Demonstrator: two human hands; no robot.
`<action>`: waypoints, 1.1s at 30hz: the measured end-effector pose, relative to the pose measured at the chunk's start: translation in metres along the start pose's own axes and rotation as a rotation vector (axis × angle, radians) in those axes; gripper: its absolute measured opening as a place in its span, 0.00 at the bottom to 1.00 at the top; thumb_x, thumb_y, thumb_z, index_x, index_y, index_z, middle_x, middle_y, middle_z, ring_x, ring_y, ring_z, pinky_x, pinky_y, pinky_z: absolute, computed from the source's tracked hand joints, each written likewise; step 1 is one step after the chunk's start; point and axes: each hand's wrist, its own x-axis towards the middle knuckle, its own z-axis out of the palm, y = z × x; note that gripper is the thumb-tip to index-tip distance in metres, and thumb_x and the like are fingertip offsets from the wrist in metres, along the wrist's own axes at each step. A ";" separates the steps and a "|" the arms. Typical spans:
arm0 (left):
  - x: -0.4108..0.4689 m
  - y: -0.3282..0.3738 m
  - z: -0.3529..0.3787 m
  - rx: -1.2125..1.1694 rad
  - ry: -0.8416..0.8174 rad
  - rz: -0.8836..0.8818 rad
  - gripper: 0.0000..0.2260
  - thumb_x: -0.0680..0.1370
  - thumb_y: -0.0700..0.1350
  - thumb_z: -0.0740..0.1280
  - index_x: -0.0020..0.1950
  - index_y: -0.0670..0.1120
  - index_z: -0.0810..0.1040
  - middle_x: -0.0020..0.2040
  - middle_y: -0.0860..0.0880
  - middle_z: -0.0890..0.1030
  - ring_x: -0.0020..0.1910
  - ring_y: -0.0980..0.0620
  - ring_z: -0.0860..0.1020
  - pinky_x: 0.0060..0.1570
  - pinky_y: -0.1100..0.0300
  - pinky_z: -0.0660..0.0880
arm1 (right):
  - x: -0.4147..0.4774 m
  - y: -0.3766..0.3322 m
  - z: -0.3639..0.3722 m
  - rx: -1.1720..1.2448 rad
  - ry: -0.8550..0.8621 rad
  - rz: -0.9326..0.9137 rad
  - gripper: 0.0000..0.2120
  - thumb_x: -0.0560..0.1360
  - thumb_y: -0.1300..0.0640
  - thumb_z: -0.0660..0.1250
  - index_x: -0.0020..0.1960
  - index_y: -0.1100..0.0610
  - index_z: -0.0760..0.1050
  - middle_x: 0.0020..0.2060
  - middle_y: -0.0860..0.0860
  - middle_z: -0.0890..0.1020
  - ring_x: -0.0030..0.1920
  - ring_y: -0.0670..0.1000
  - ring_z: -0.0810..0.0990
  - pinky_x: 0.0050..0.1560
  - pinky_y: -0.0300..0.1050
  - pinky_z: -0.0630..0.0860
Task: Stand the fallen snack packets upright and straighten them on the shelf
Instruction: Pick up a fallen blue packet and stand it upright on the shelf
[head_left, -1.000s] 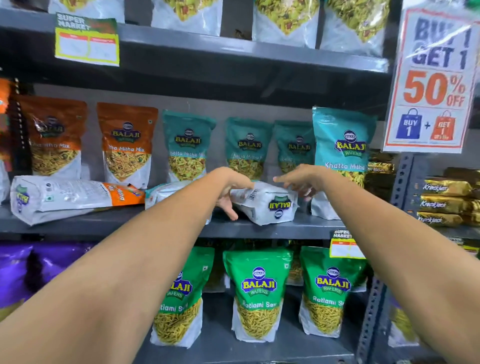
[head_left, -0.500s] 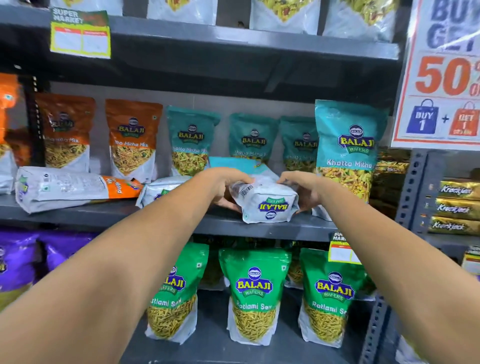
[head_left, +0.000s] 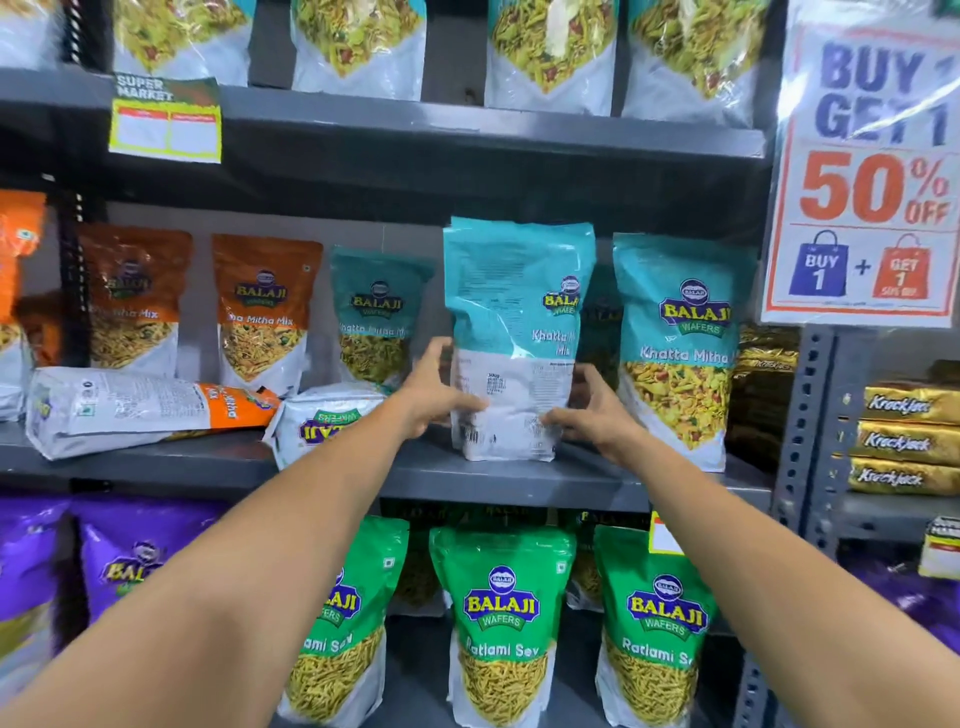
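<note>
The teal packet (head_left: 514, 338) stands upright on the middle shelf (head_left: 519, 480), its long axis vertical and its base on the shelf near the front edge, turned so that its printed back and side face out rather than its front. Both hands clasp it low down: the left hand (head_left: 434, 389) is curled around its left edge, the right hand (head_left: 592, 410) around its lower right corner, fingers spread on the white bottom part. The packet lies straight ahead of the two hands and between them, so neither is plainly nearer; turning it to face forward looks like the step in hand, and that would call for a twist about its upright axis. Just to its right stands another teal packet (head_left: 678, 343), close enough that the turning corner could brush it. To the left a fallen teal packet (head_left: 324, 423) lies with its logo upside down, and beyond that a fallen orange packet (head_left: 140, 410) lies lengthwise along the shelf; both seem still to need standing up. Behind them a row of orange and teal packets (head_left: 265, 306) stands upright.
</note>
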 end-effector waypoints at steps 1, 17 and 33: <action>0.003 0.000 -0.001 0.004 -0.016 -0.002 0.42 0.64 0.33 0.77 0.71 0.53 0.59 0.67 0.45 0.71 0.61 0.40 0.75 0.52 0.33 0.76 | 0.001 -0.001 -0.001 -0.002 -0.002 -0.003 0.30 0.66 0.69 0.74 0.62 0.56 0.65 0.48 0.54 0.78 0.47 0.53 0.79 0.28 0.36 0.76; -0.002 0.010 0.032 0.088 -0.077 -0.045 0.18 0.73 0.54 0.69 0.61 0.51 0.72 0.56 0.53 0.73 0.57 0.51 0.71 0.53 0.54 0.68 | 0.006 -0.004 0.012 0.329 0.067 0.137 0.20 0.77 0.40 0.55 0.49 0.54 0.76 0.44 0.52 0.82 0.50 0.56 0.79 0.49 0.50 0.73; 0.030 0.014 0.013 0.241 -0.167 -0.240 0.37 0.57 0.41 0.82 0.61 0.43 0.70 0.63 0.42 0.77 0.58 0.47 0.74 0.51 0.53 0.72 | 0.018 0.001 0.007 0.450 0.132 0.163 0.33 0.65 0.46 0.75 0.66 0.53 0.68 0.63 0.53 0.77 0.64 0.57 0.74 0.63 0.55 0.71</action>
